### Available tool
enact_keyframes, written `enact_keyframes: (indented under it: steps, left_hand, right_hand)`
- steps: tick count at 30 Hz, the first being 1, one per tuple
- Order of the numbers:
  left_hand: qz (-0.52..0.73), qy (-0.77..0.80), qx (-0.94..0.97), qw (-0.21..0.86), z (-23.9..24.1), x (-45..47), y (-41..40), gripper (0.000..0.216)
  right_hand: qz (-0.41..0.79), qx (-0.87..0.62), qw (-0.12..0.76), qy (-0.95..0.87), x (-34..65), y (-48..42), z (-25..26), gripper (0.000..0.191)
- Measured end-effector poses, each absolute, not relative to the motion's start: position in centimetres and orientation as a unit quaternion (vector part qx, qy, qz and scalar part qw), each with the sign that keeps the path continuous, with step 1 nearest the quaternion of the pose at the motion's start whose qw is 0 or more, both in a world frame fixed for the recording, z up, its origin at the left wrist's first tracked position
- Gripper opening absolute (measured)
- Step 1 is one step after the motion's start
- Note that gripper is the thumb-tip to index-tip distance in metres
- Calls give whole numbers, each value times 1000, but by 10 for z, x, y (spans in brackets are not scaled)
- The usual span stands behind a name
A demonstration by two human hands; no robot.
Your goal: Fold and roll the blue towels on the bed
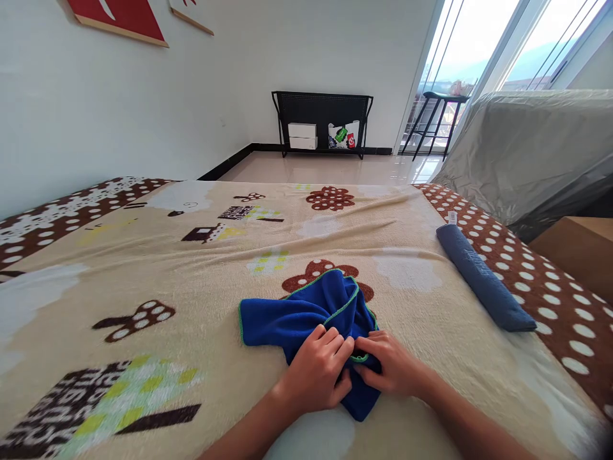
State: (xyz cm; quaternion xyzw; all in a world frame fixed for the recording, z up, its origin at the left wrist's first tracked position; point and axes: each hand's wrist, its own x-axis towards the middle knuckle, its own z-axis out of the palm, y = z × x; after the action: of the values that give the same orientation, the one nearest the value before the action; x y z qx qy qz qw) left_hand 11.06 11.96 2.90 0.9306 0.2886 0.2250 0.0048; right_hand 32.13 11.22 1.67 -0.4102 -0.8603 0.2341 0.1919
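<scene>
A blue cloth (282, 319) with green stitched edges lies bunched on the patterned blanket (220, 358). My left hand (320, 367) is closed on its near middle part, fingers curled into the fabric. Close beside it, my right hand (393, 364) pinches the cloth's right side between thumb and fingers. Between the two hands a small dark patch shows under a green edge; what it is I cannot make out. One flap of the cloth reaches out to the left, and a corner hangs toward me below the hands.
A long dark blue case (483, 278) with a white tag lies at the right, near the blanket's brown dotted border (569, 313). Beyond stand a black rack (323, 105), a stool (445, 99) and a plastic-covered piece of furniture (541, 140). A cardboard box (579, 246) sits at right.
</scene>
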Motion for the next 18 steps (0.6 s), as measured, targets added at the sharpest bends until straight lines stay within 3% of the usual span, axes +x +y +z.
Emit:
enact_keyframes:
  steps: [6, 10, 12, 16, 18]
  left_hand:
    - [208, 297, 932, 17, 29, 111, 119, 57]
    - [201, 317, 927, -7, 30, 112, 121, 41]
    - [199, 321, 926, -17, 33, 109, 124, 31]
    - [253, 325, 910, -44, 42, 98, 132, 10]
    - [280, 307, 909, -43, 45, 92, 135, 11]
  right_hand:
    - [233, -411, 183, -862, 321, 112, 16, 18]
    - [232, -415, 171, -863, 321, 111, 18, 7]
    - [232, -423, 164, -860, 324, 112, 20, 11]
    - [236, -448, 149, -849, 336, 117, 26, 46]
    - [240, -452, 142, -847, 343, 122, 29, 70]
